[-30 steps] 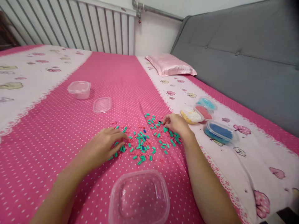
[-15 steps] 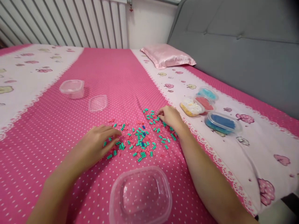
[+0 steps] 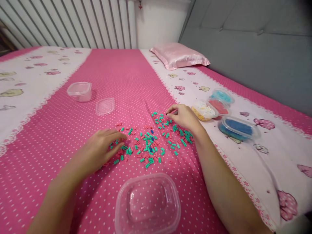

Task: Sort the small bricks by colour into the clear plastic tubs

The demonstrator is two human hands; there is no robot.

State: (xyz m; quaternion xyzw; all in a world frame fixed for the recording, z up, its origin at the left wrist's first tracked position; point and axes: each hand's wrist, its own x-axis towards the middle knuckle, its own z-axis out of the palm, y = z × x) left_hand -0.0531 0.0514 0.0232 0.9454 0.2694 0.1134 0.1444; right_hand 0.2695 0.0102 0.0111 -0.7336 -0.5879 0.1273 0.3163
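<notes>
Small green, pink and a few blue toy bricks (image 3: 149,143) lie scattered over the pink dotted sheet. My left hand (image 3: 103,146) rests at the left side of the spread, thumb and fingers apart, with some bricks partly hidden beneath it. At the far right edge of the bricks, my right hand (image 3: 181,116) is just above the sheet. Its thumb and forefinger come together on a tiny dark spot, too small to name. Closest to me sits a clear plastic container (image 3: 147,204), its dotted underlay showing through.
A lidded clear box (image 3: 80,91) and a loose clear lid (image 3: 105,106) lie at the left. On the right are tubs of blue (image 3: 237,127), red (image 3: 219,106), turquoise (image 3: 222,96) and white-yellow (image 3: 204,111) contents. A pink pillow (image 3: 179,55) lies near the grey headboard (image 3: 246,58).
My right hand has lifted slightly and shifted away from the bricks it was touching, uncovering more of them. My left hand has barely moved. The whole view has shifted a little.
</notes>
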